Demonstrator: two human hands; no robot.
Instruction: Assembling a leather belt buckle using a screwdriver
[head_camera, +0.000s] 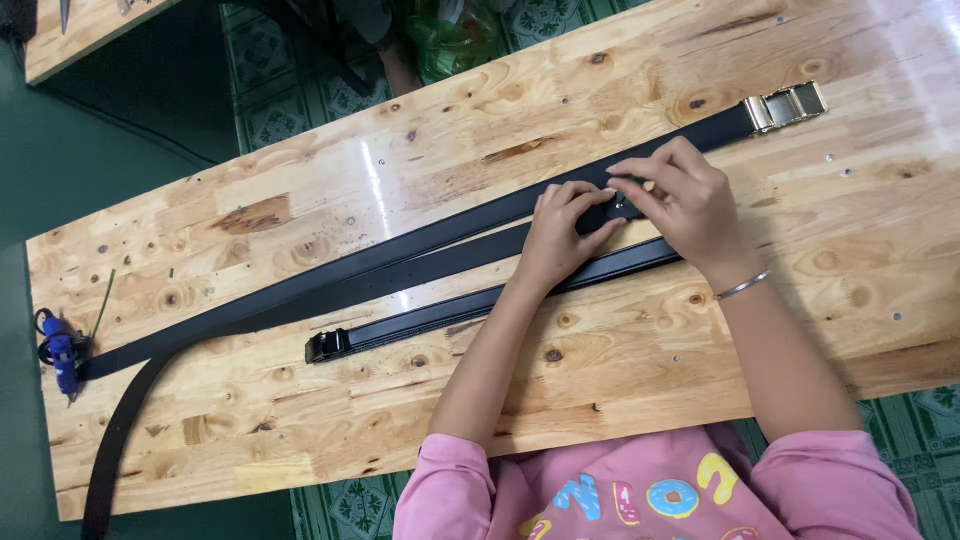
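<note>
- Held both hands close together near the middle of a wooden table (300, 440), right over three black belts.
- Pressed the left hand (560, 235) down on the end of the middle belt (440, 262), fingers close together and bent over it, most likely to keep it from sliding. Could not see the thumb.
- Curled the right hand (685, 200) over the same spot, with fingertips pinched together on a small black piece (625, 208) at the belt's end. Could not tell just what kind of piece it was.
- Kept the two hands almost touching, so one could hold steady while the other did the fiddly part.
- Laid the top belt (420, 240) out long and flat, just beside the middle one, with its gold buckle (786, 106) well off to the right and its far end hanging off the table's left edge.
- Left the bottom belt (450, 312) lying flat under the wrists, with its black buckle (328, 345) out to the left.
- Stretched all three side by side on a slant, likely so nothing got twisted.
- Parked a small blue tool (62, 355) at the left edge of the table, well away from the hands.
- Wore a thin silver bracelet (742, 287) on the right wrist and pink sleeves (445, 485).
</note>
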